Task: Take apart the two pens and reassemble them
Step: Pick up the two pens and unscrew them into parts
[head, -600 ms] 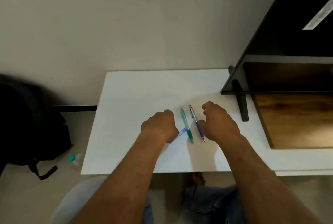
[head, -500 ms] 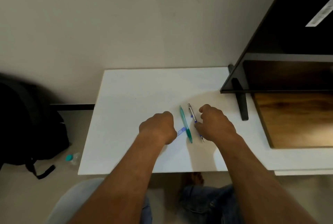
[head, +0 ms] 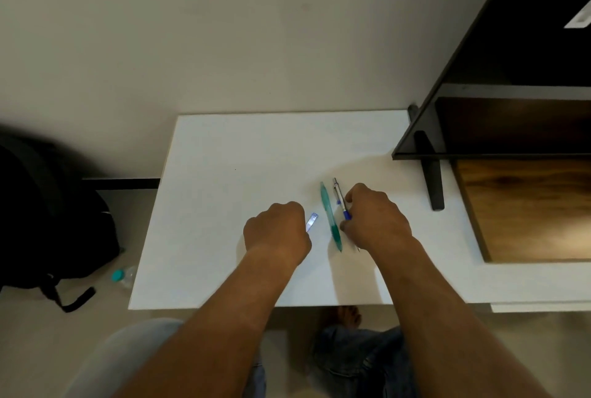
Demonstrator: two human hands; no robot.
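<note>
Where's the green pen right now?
Head view: green pen lies flat on the white table between left hand and right hand, just left of the blue pen that the right hand holds.

we sit in a home study corner: white desk [head: 240, 157] against a plain wall [head: 224, 29], dark shelf unit [head: 527, 45] beside it, black backpack [head: 48, 212] on the floor

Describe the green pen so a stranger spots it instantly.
On the white table, look between the left hand, holding a blue piece, and right hand. Of two side-by-side pens, the green pen is the translucent one nearer the left hand; the right hand grips the blue-and-silver pen.
</note>
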